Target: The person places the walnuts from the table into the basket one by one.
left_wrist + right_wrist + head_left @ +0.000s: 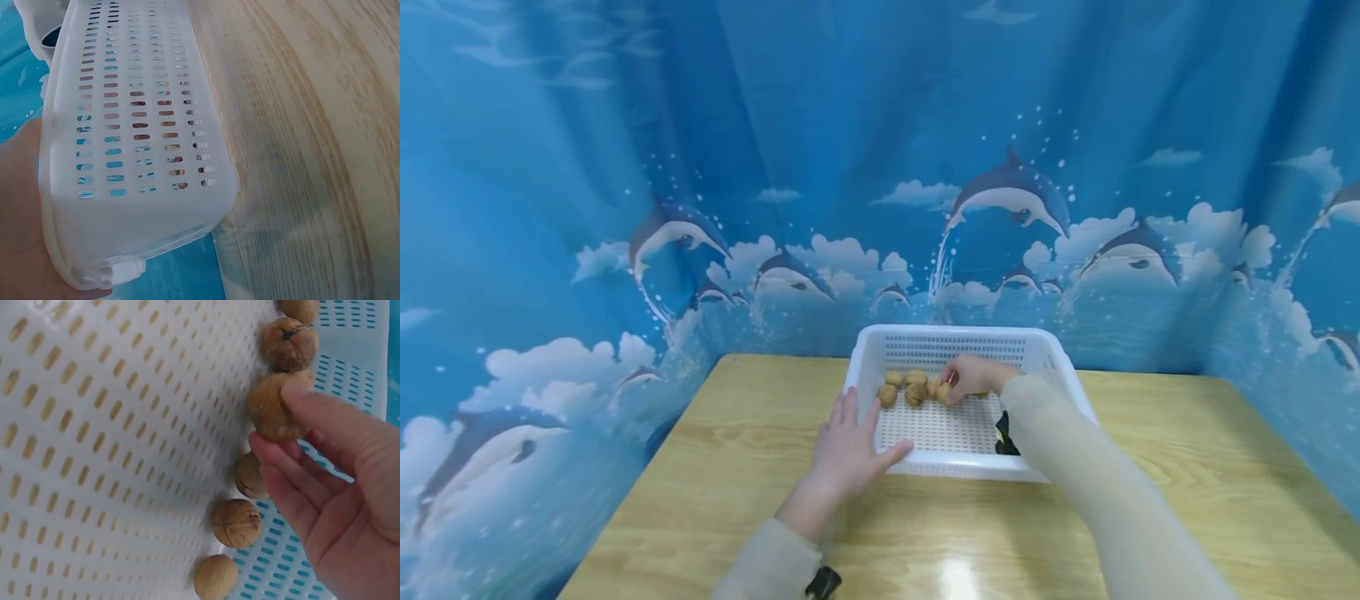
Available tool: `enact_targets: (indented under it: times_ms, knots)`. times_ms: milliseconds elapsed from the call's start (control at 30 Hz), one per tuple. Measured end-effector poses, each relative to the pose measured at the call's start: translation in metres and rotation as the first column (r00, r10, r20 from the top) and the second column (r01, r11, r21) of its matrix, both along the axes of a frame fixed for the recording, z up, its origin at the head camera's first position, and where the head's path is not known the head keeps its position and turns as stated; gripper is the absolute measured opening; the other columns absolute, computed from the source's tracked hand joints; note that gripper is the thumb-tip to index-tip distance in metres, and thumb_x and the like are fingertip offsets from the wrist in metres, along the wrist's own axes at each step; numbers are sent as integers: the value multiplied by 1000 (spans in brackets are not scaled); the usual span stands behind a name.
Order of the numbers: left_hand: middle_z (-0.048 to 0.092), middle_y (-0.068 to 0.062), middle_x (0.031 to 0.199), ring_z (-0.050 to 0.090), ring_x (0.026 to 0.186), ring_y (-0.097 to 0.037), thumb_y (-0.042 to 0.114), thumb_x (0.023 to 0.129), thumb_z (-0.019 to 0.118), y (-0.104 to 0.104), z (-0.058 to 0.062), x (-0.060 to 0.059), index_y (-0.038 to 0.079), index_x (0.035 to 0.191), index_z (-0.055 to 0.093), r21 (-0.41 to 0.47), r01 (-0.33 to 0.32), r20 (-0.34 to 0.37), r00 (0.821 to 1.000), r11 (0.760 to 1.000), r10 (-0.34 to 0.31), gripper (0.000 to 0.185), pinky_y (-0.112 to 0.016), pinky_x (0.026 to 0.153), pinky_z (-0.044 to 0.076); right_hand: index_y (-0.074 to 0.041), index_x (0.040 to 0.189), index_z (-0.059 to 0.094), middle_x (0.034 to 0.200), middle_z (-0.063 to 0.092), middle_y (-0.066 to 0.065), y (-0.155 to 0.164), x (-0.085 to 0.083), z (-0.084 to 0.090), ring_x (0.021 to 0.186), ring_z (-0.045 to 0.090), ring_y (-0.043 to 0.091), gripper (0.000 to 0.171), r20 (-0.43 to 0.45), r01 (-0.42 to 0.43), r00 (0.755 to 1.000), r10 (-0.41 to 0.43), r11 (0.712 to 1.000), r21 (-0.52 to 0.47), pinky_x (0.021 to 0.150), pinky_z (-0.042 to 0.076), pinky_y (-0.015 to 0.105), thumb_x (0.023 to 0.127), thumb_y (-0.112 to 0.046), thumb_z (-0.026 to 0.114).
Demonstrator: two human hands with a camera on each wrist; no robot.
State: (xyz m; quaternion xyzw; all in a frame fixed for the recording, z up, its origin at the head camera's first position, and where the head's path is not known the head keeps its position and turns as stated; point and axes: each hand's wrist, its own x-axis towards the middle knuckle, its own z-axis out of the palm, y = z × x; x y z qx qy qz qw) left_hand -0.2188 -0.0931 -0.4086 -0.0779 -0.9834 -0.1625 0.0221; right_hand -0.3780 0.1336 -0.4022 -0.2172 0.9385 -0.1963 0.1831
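A white plastic basket [955,461] with slotted walls stands on the table, several walnuts [915,393] gathered along its far side. Inside it, my right hand [976,377] pinches one walnut [275,411] between thumb and fingers. More walnuts [237,523] lie in a row beside that hand in the right wrist view. My left hand [847,446] rests on the basket's near left corner, fingers spread over the rim. From the left wrist, the basket's slotted outer wall [131,125] shows, with the left hand [22,219] at its rim.
The wooden table [760,417] extends on both sides of the basket. A blue dolphin-print curtain [850,167] hangs behind and at the sides. A black strap or device [1004,435] shows by the right sleeve, over the basket's near right part.
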Motion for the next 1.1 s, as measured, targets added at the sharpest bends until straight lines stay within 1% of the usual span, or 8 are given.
enact_targets:
  times_ms: [133,267,400,600,733,833,967,1100]
  knots:
    - [5,-18,154,4,140,-38,80,77,36,2,1,0,14,147,29,-11,1,3,1000,1000,-1,97,-59,105,23,-4,103,64,91,61,3,-1,0,-6,83,55,17,31,-41,46,998,-47,999,-24,73,49,34,77,-13,76]
    - [4,-18,154,3,140,-37,81,76,35,2,2,-1,14,147,29,-1,4,4,1000,1000,-4,97,-59,105,22,-1,105,63,94,62,6,1,0,0,84,55,19,29,-46,75,996,-79,995,-73,73,49,36,79,-8,73]
    - [5,-19,154,4,139,-38,79,78,37,-1,5,-2,12,147,29,-3,12,-10,1000,1000,-12,96,-59,105,22,0,114,60,106,60,12,8,0,21,97,56,26,31,-29,94,995,-97,993,-74,81,49,41,86,-11,67]
    - [8,-20,153,6,139,-39,74,80,42,-6,3,0,13,147,29,-28,1,-25,1000,1000,-1,92,-61,104,22,2,130,50,126,53,19,37,13,63,117,48,35,46,-15,27,1000,-27,999,-30,94,42,48,93,-23,59]
    - [6,-20,154,4,140,-38,72,81,45,-6,2,-2,14,148,26,-6,1,-27,1000,1000,-1,91,-63,104,19,6,133,44,131,47,26,65,38,84,120,43,41,53,1,3,1000,-3,1000,-14,96,39,53,94,-27,56]
    - [6,-20,154,3,140,-37,73,81,45,-5,3,-5,13,148,26,15,10,-42,999,1000,-9,92,-62,105,17,8,137,36,137,36,32,88,67,87,123,37,48,63,-22,27,999,-28,999,-34,96,37,58,93,-31,57]
    - [10,-21,153,8,139,-37,69,82,49,-16,5,-4,11,147,28,37,46,-80,996,998,-43,90,-63,105,15,9,141,26,144,16,37,118,115,66,126,23,56,82,-149,123,979,-140,985,-122,93,30,69,87,-39,64]
    - [11,-20,153,11,138,-40,68,80,53,-44,9,8,10,147,28,-4,60,-104,993,998,-60,92,-65,104,15,12,143,12,143,0,41,149,165,32,125,10,62,95,-223,187,945,-239,955,-230,89,21,76,84,-37,68]
